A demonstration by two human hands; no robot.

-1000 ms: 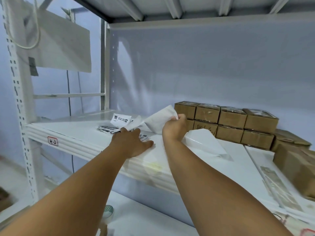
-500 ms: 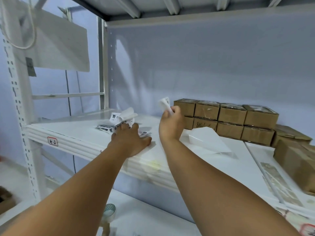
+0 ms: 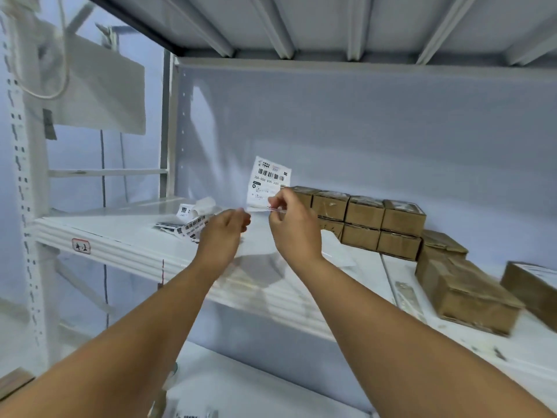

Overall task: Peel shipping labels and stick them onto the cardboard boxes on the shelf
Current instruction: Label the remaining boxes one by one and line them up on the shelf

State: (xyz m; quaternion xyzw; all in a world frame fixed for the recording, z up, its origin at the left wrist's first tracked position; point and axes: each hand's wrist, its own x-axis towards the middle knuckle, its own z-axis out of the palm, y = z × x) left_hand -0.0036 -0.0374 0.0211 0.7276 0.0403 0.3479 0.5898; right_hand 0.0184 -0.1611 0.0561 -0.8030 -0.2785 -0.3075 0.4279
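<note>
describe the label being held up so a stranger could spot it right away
Look at the white shelf, above its front edge. The label stands upright, pinched at its bottom by the right hand. Unlike the label pile lying flat, it's raised, barcode facing you.

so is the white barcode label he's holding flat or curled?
Flat: the white barcode shipping label stands upright, print fully readable, pinched at its bottom edge by the right hand.

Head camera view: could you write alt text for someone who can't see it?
A person's right hand pinches a white barcode shipping label upright above a white metal shelf; the left hand hovers beside it. Small brown cardboard boxes sit stacked behind.
</note>
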